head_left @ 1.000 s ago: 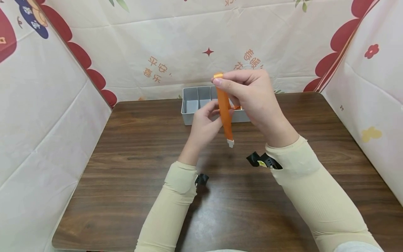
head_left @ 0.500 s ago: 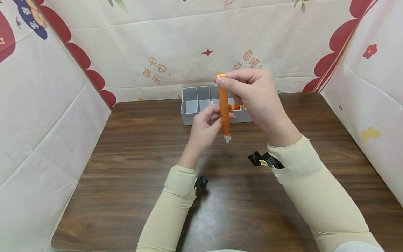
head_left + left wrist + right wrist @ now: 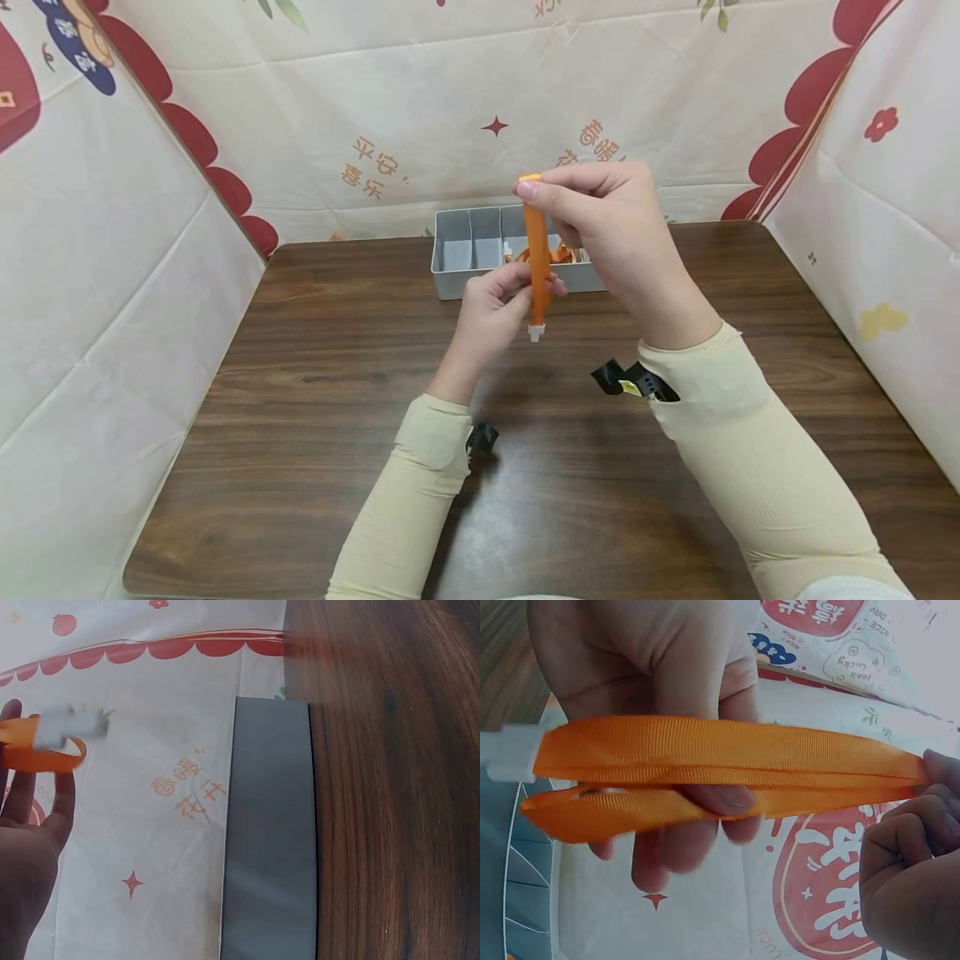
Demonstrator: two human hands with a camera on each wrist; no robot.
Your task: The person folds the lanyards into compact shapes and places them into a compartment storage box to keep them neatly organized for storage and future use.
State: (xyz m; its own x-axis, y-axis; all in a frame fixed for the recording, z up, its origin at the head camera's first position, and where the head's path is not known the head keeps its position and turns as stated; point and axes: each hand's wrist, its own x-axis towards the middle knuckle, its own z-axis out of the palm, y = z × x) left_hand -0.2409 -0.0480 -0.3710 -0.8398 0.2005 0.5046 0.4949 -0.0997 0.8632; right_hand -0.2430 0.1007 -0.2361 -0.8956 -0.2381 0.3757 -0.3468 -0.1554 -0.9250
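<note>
An orange ribbon strap (image 3: 537, 242) hangs folded double over the table, a white plastic end piece (image 3: 536, 332) at its bottom. At the top fold, my right hand (image 3: 611, 229) pinches it between thumb and fingertips. Lower down, my left hand (image 3: 491, 312) holds the strap. The right wrist view shows two strands of the ribbon (image 3: 667, 750), with the left hand's thumb (image 3: 731, 799) over the second strand and fingers behind. In the left wrist view the left hand (image 3: 34, 840) sits at the edge, and the white end piece (image 3: 64, 727) is blurred.
Behind the hands, a grey divided box (image 3: 450, 285) stands at the back of the wooden table (image 3: 337, 375). Orange straps with white ends (image 3: 566, 252) lie in its right part, partly hidden by my hands. Printed cloth (image 3: 420, 100) hangs around the table.
My left hand has slid a little down along the strap and away from the box. The right hand has shifted slightly right, and the strap's white end has swung left and up.
</note>
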